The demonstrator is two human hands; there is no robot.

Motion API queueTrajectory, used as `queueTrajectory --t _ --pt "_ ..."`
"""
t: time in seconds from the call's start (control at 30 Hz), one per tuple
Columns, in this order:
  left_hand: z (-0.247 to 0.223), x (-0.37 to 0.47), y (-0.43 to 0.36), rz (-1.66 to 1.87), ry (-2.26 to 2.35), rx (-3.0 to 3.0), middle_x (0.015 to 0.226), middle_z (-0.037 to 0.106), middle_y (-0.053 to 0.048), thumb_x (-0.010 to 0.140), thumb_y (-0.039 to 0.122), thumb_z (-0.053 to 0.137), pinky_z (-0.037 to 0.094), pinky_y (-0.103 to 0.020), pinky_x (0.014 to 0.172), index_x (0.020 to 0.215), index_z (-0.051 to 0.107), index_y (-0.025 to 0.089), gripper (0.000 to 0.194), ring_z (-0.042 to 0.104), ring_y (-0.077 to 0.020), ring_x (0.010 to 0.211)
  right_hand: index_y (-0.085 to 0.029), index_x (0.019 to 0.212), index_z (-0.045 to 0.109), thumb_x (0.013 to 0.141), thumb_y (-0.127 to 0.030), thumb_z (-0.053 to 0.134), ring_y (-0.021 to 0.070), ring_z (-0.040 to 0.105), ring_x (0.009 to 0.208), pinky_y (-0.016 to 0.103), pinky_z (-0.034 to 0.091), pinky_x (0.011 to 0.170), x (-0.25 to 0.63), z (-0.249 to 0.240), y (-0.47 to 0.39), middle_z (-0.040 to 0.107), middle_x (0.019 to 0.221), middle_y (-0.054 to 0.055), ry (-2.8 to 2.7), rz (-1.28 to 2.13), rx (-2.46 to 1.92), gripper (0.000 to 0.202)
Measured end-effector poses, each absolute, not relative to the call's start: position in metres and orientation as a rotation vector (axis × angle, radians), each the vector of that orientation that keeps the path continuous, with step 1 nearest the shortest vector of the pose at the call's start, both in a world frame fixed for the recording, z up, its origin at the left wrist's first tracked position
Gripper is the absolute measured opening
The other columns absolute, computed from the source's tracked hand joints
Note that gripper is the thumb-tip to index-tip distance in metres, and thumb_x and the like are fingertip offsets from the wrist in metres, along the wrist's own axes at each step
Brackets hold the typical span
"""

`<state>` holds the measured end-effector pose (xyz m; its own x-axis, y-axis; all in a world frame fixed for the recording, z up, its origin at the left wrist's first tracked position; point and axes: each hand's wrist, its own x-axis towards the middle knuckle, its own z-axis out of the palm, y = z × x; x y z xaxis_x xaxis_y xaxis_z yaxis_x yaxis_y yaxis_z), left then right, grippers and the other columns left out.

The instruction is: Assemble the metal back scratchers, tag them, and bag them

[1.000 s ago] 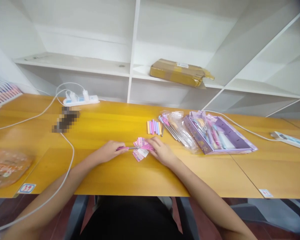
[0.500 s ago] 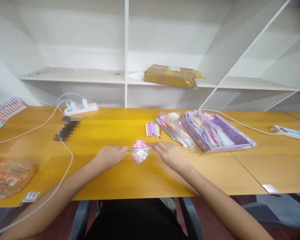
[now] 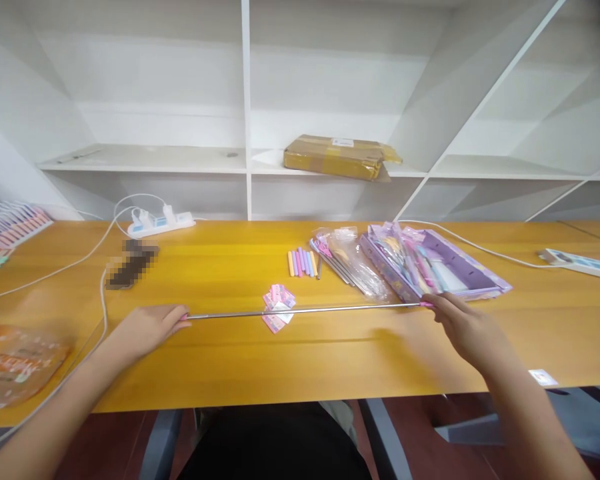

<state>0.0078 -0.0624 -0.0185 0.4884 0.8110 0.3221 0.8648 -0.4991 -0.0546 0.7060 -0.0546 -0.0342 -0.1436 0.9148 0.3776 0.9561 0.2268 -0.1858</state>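
The rod [image 3: 350,308] looks like smooth, shiny metal; the desk [image 3: 220,373] has a smooth wood-look surface with a soft gloss. The box [image 3: 330,159] is cardboard under glossy tape, the bag [image 3: 365,267] clear, crinkled plastic. The cards [image 3: 274,324] look like paper, the clothing [image 3: 275,440] matt cloth.

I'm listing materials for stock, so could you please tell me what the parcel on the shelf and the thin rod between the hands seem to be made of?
The parcel is probably brown cardboard under glossy plastic tape, judging by its boxy shape and yellowish shine. The thin rod looks like polished metal, given its silvery colour and bright glints.
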Motion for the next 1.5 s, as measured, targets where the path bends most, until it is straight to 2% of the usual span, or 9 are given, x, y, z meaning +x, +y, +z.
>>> queueTrajectory --t 0.2,0.4,0.63,0.73,0.8,0.93,1.2,1.4,1.5 --pt "-0.014 0.018 -0.065 -0.294 -1.282 -2.635 0.105 0.078 -0.008 0.107 0.029 0.042 0.056 -0.037 0.087 0.114 0.068 0.022 0.028 0.074 -0.0249 0.095 -0.026 0.112 0.063 0.096 -0.034 0.046 0.0253 0.071 0.071 0.037 0.048 0.065 0.718 -0.038 -0.056 0.072 0.085 0.011 -1.785 0.060 -1.964 0.024" --pt "-0.009 0.023 -0.065 -0.240 -1.401 -2.604 0.096 0.074 -0.007 0.108 0.028 0.039 0.053 -0.039 0.084 0.106 0.068 0.021 0.030 0.070 -0.0251 0.088 -0.027 0.085 0.060 0.097 -0.040 0.049 0.0254 0.069 0.069 0.036 0.045 0.065 0.710 -0.036 -0.049 0.073 0.078 0.008 -1.614 0.168 -2.180 0.021" --pt "-0.014 0.043 -0.064 -0.360 -1.283 -2.613 0.092 0.073 -0.007 0.110 0.031 0.041 0.053 -0.035 0.078 0.109 0.068 0.021 0.028 0.069 -0.0222 0.082 -0.025 0.092 0.063 0.096 -0.038 0.047 0.0263 0.071 0.078 0.036 0.046 0.069 0.680 -0.016 -0.041 0.075 0.081 0.009 -1.437 -0.073 -2.050 0.021" --pt "-0.016 0.089 -0.072 -0.398 -1.226 -2.579 0.086 0.071 -0.005 0.110 0.027 0.042 0.050 -0.032 0.070 0.108 0.066 0.021 0.025 0.067 -0.0205 0.074 -0.023 0.092 0.065 0.098 -0.037 0.044 0.0234 0.068 0.069 0.033 0.044 0.064 0.613 -0.023 -0.046 0.073 0.076 0.007 -1.566 -0.152 -1.828 0.026" --pt "-0.021 0.126 -0.077 -0.464 -1.180 -2.571 0.091 0.073 -0.007 0.110 0.025 0.043 0.051 -0.032 0.070 0.116 0.065 0.020 0.023 0.069 -0.0213 0.079 -0.022 0.090 0.063 0.099 -0.027 0.039 0.0206 0.065 0.063 0.031 0.045 0.060 0.549 -0.036 -0.057 0.070 0.072 0.006 -1.688 -0.100 -1.595 0.026" --pt "-0.033 0.169 -0.081 -0.402 -1.243 -2.576 0.086 0.072 -0.007 0.107 0.018 0.047 0.050 -0.033 0.066 0.103 0.064 0.018 0.018 0.069 -0.0226 0.075 -0.020 0.118 0.061 0.106 -0.021 0.036 0.0190 0.067 0.066 0.030 0.047 0.058 0.457 -0.058 -0.077 0.072 0.087 0.008 -2.016 0.043 -1.315 0.028" --pt "-0.036 0.148 -0.084 -0.373 -1.164 -2.675 0.085 0.070 -0.006 0.108 0.019 0.046 0.048 -0.033 0.070 0.094 0.061 0.017 0.021 0.067 -0.0221 0.075 -0.020 0.100 0.063 0.112 -0.030 0.041 0.0184 0.066 0.068 0.031 0.041 0.064 0.470 -0.044 -0.076 0.070 0.082 0.004 -2.431 0.038 -1.194 0.026" --pt "-0.042 0.144 -0.085 -0.399 -1.162 -2.778 0.094 0.070 -0.006 0.111 0.024 0.041 0.050 -0.032 0.079 0.108 0.063 0.018 0.023 0.068 -0.0210 0.087 -0.020 0.092 0.062 0.111 -0.030 0.043 0.0168 0.063 0.068 0.031 0.035 0.065 0.468 -0.039 -0.074 0.068 0.081 0.002 -2.659 0.034 -1.209 0.029" --pt "-0.042 0.147 -0.085 -0.370 -1.179 -2.791 0.092 0.070 -0.005 0.112 0.027 0.040 0.049 -0.030 0.075 0.107 0.064 0.019 0.026 0.067 -0.0196 0.084 -0.019 0.090 0.061 0.111 -0.028 0.044 0.0162 0.061 0.066 0.031 0.032 0.065 0.468 -0.040 -0.073 0.068 0.080 0.002 -2.680 -0.025 -1.190 0.028"
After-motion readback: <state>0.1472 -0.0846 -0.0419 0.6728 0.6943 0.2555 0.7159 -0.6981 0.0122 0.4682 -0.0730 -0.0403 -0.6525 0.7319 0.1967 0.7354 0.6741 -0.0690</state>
